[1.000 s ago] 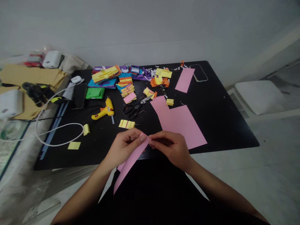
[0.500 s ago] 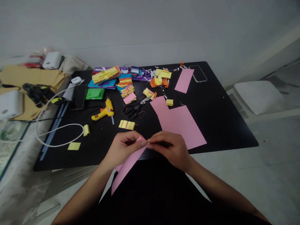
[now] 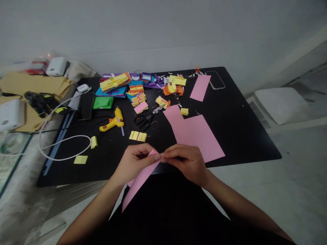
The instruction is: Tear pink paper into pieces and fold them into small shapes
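A folded pink paper (image 3: pixel 142 180) hangs at a slant over the table's front edge. My left hand (image 3: pixel 136 160) grips it near its upper end, thumb on top. At the paper's upper right corner my right hand (image 3: pixel 186 160) pinches with thumb and forefinger, its fingertips touching those of my left hand. Larger pink sheets (image 3: pixel 200 136) lie on the black table (image 3: pixel 245 136), just beyond my right hand. A folded yellow strip (image 3: pixel 138 136) rests beyond my left hand.
Black scissors (image 3: pixel 146 120), a yellow glue gun (image 3: pixel 114 121) and stacks of coloured paper (image 3: pixel 114 82) lie farther back. A white cable (image 3: pixel 63 159) loops at the left. A phone (image 3: pixel 217 80) is at the back right, near a white stool (image 3: pixel 281 105).
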Demonstrator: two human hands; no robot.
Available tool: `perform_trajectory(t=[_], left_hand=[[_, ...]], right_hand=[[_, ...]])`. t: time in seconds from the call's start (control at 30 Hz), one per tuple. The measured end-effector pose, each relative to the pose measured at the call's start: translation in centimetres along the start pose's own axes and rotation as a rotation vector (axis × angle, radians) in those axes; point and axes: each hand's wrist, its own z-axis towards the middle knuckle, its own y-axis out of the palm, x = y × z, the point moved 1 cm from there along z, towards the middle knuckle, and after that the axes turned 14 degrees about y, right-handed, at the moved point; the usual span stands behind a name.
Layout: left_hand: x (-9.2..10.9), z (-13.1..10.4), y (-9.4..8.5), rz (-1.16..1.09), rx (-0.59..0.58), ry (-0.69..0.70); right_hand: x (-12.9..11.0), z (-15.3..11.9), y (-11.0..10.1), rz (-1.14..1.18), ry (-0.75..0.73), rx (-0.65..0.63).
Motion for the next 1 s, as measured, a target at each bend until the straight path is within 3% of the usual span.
perform_trajectory(t=[1.0], left_hand=[[-0.25,0.30,0.25,0.003,-0.017,-0.022]], right_hand=[[0.11,-0.26,-0.52,-0.009,0.062,-0.009]])
